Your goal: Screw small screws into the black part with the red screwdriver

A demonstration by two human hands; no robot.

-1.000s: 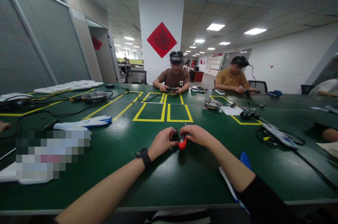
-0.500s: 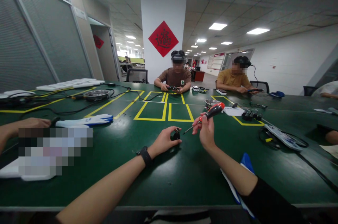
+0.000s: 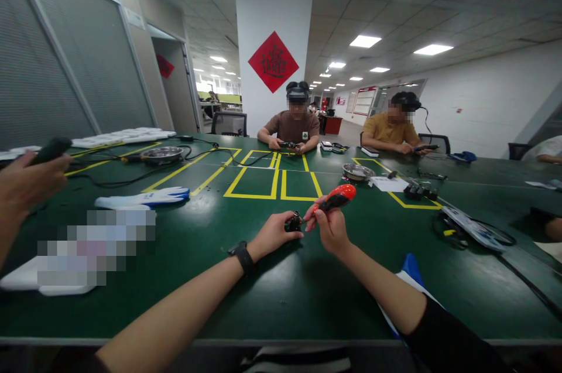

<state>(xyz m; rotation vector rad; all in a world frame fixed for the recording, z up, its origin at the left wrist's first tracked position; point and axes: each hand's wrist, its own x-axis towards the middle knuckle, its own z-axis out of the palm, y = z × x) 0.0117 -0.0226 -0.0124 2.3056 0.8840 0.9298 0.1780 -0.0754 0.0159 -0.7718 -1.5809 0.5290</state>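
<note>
My left hand is closed on a small black part with a metal fitting on top, low over the green table. Between the thumb and fingers of my right hand is a red and black screwdriver. Its handle points up and to the right. The shaft slants down-left to the side of the black part; the tip is hidden, so whether it sits in a screw I cannot tell. A dark band is round my left wrist.
A blue and white glove lies under my right forearm, another glove at left. Metal bowls, several black parts and cables stand farther off. At far left a co-worker's hand holds a dark tool.
My right hand has lowered the screwdriver and brought its shaft to the black part. My left hand stays nearly in place. The co-worker's hand at left has risen.
</note>
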